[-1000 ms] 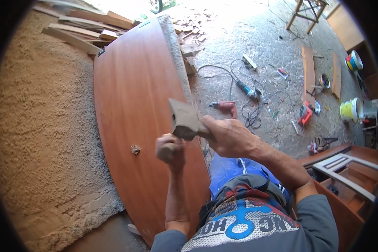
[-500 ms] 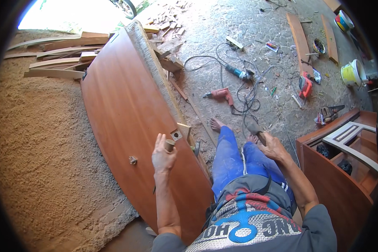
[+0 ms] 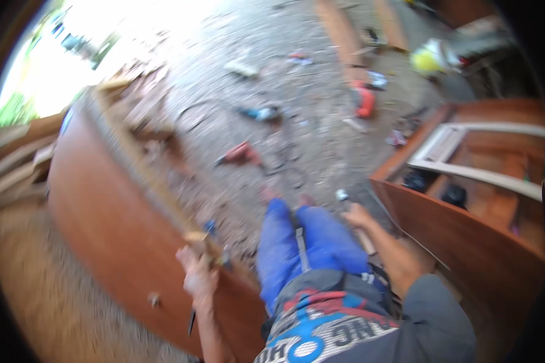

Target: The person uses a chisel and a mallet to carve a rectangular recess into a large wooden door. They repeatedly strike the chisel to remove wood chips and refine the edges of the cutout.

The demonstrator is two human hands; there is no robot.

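Note:
My left hand [image 3: 198, 275] is closed at the edge of a large curved reddish-brown wood panel [image 3: 121, 230]. A thin dark blade [image 3: 191, 322] sticks out below that hand, from what looks like a chisel whose handle is mostly covered by my fingers. To the right of my legs, my right hand [image 3: 358, 216] grips a hammer; its small head [image 3: 342, 195] shows beyond the fingers and a pale length of handle behind them. A small crumpled bit [image 3: 154, 300] lies on the panel. Motion blurs the picture.
On the floor ahead lie a red drill [image 3: 242, 154], a teal grinder [image 3: 260, 114] with cords and a red power tool [image 3: 363, 101]. A reddish-brown cabinet [image 3: 406, 212] with a pale frame stands at right. Stacked boards [image 3: 18, 157] lie at left; a yellow-and-white bucket [image 3: 430, 58] stands farther off.
The whole view has swung to the right. My left hand has shifted from over the panel's face to its edge. The hammer in my right hand has turned and sits lower beside my leg.

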